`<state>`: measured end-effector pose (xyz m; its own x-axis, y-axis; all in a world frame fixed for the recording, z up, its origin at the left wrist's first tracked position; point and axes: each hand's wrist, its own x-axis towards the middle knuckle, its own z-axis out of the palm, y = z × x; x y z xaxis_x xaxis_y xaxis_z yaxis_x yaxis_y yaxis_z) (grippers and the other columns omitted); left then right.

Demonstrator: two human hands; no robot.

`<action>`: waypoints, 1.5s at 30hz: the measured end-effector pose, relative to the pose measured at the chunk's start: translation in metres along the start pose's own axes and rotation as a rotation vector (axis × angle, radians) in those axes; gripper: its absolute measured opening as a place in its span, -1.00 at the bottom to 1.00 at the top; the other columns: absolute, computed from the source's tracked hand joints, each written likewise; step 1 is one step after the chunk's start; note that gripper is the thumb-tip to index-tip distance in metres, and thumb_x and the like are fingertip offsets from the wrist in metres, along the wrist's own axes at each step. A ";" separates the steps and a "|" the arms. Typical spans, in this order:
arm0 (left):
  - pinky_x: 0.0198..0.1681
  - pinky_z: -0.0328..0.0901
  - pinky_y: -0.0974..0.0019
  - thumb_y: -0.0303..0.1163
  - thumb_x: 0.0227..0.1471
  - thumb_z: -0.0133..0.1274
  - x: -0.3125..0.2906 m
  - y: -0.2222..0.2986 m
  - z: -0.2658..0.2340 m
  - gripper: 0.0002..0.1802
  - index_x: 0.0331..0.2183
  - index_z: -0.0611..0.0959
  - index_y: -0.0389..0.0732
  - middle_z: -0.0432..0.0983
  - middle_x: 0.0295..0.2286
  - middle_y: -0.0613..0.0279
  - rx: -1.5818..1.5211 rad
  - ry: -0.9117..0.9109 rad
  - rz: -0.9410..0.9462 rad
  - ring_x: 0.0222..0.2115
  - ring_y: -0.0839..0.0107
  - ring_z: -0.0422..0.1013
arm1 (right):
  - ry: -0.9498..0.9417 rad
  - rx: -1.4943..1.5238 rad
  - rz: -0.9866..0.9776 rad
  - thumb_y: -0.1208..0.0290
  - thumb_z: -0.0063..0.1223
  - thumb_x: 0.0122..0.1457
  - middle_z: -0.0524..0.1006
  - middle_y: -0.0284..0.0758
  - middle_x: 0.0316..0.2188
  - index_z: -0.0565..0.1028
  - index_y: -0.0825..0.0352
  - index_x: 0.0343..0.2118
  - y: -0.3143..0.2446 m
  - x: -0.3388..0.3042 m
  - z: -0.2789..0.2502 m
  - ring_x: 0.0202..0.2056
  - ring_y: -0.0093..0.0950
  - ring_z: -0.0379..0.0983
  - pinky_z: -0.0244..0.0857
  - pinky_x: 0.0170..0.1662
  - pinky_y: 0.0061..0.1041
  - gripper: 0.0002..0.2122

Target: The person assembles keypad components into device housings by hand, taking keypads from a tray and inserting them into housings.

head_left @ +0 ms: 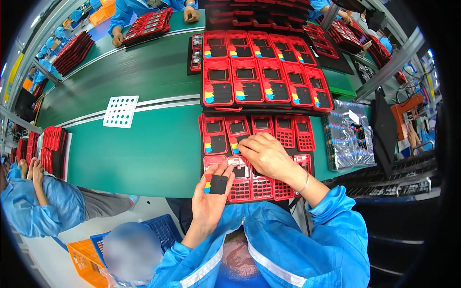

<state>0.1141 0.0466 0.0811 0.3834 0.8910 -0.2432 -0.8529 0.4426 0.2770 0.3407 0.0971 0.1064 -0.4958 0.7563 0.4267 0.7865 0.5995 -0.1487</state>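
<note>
In front of me a dark tray (222, 157) carries two rows of red handset housings. My left hand (207, 204), palm up at the tray's near left corner, holds a small black keypad sheet (219, 184) with a red, yellow and blue edge. Over the tray's upper row, my right hand (265, 154) has its fingers bent together on a red housing (237, 126), second from the left. Whatever lies under those fingertips is hidden. The leftmost housing (212, 129) has a black keypad with coloured patches; housings farther right show open key holes.
Beyond my tray rises a stack of trays with red housings (246, 81). A plastic-wrapped pack of dark parts (349, 139) lies to the right. A white perforated plate (121, 112) sits on the green bench (134, 158). Co-workers (43, 201) work at the left and far side.
</note>
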 end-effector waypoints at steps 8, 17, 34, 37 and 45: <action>0.48 -0.09 -0.01 -0.20 0.41 -0.20 0.007 -0.003 0.011 -0.37 0.36 0.17 -0.30 0.06 0.37 -0.07 0.075 -0.039 -0.022 0.40 0.09 0.01 | 0.006 0.173 0.044 0.52 0.25 0.11 0.62 -0.24 -0.19 0.64 0.37 -0.16 -0.001 -0.002 -0.006 -0.12 -0.29 0.56 0.42 0.00 -0.32 -0.78; 0.47 -0.12 0.05 -0.15 0.43 -0.27 0.027 -0.025 0.028 -0.30 0.44 0.00 -0.17 -0.16 0.45 0.19 0.351 -0.109 -0.007 0.43 0.25 -0.08 | 0.107 0.832 0.349 0.48 0.34 0.14 0.57 -0.29 -0.13 0.62 0.35 -0.12 -0.030 -0.012 -0.006 -0.13 -0.37 0.55 0.47 -0.12 -0.42 -0.75; 0.45 -0.08 -0.04 0.09 0.25 0.03 0.102 -0.025 0.014 -0.13 0.21 0.37 -0.56 0.19 0.26 -0.41 2.484 -0.706 0.675 0.34 -0.14 0.12 | 0.124 0.104 0.501 0.45 0.31 0.10 0.59 -0.30 -0.32 0.69 0.31 -0.20 0.042 -0.036 -0.008 -0.20 -0.25 0.47 0.31 -0.10 -0.25 -0.81; 0.44 -0.07 -0.08 0.06 0.22 0.08 0.101 -0.028 0.015 -0.12 0.21 0.36 -0.56 0.22 0.24 -0.40 2.446 -0.700 0.693 0.32 -0.17 0.13 | 0.152 0.022 0.458 0.42 0.31 0.07 0.52 -0.36 -0.29 0.70 0.24 -0.19 0.043 -0.043 -0.002 -0.15 -0.31 0.43 0.26 -0.12 -0.21 -0.79; 0.44 -0.12 -0.14 -0.08 0.24 0.11 0.100 -0.025 0.028 -0.13 0.30 0.21 -0.51 0.11 0.31 -0.33 2.440 -0.739 0.635 0.37 -0.18 0.02 | 0.098 -0.001 0.353 0.36 0.26 0.14 0.50 -0.28 0.08 0.64 0.25 -0.06 0.046 -0.054 0.006 0.14 -0.21 0.34 0.16 0.15 -0.12 -0.70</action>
<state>0.1839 0.1272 0.0755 0.7978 0.5550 0.2357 0.5005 -0.8275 0.2544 0.4020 0.0852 0.0711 -0.1563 0.8880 0.4325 0.9032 0.3057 -0.3012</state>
